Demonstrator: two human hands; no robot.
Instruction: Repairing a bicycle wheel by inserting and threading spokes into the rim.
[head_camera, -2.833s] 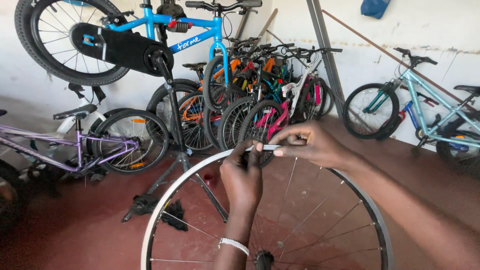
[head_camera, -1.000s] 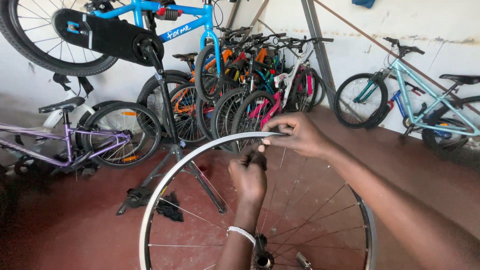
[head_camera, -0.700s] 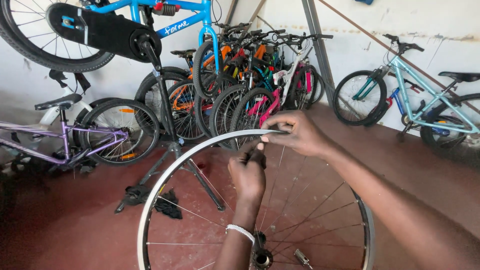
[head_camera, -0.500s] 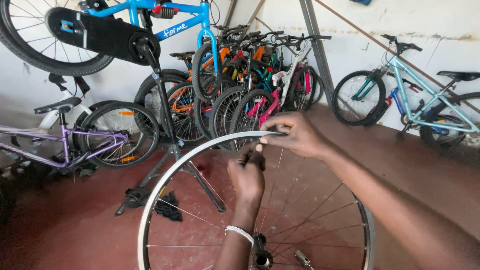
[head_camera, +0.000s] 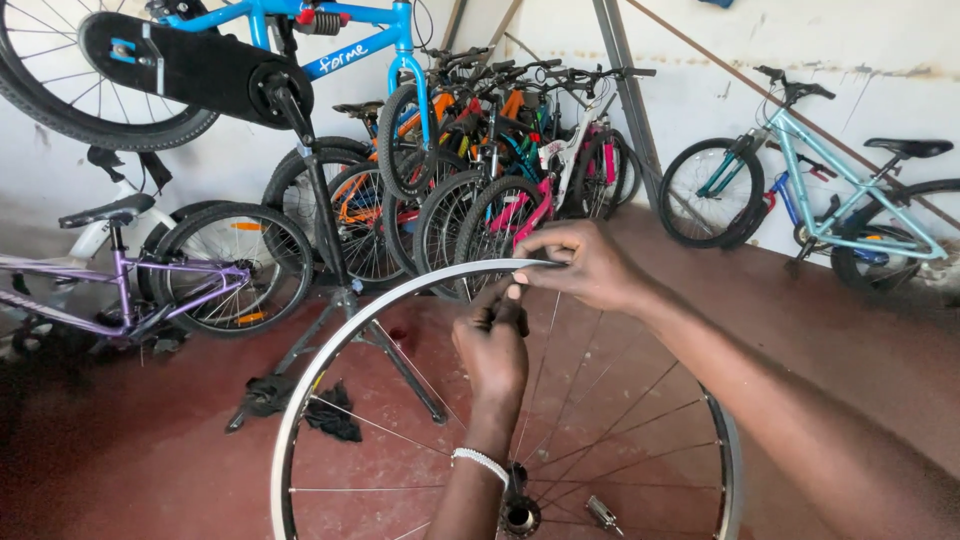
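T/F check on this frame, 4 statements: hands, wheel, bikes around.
1. The right hand pinches the top of the wheel rim. True.
2. The left hand rests on the hub. False: it is up near the rim, among the spokes.
3. The wheel has a tyre fitted. False: the rim is bare.
4. A blue bike hangs on a repair stand behind the wheel. True.

The wheel rim was bright, smooth metal with a dull sheen, its thin spokes bare wire and the hub shiny steel. The floor looked like matt, red-painted concrete, scuffed. Dark crumpled cloth lay there. The blue bike frame was glossy painted metal.
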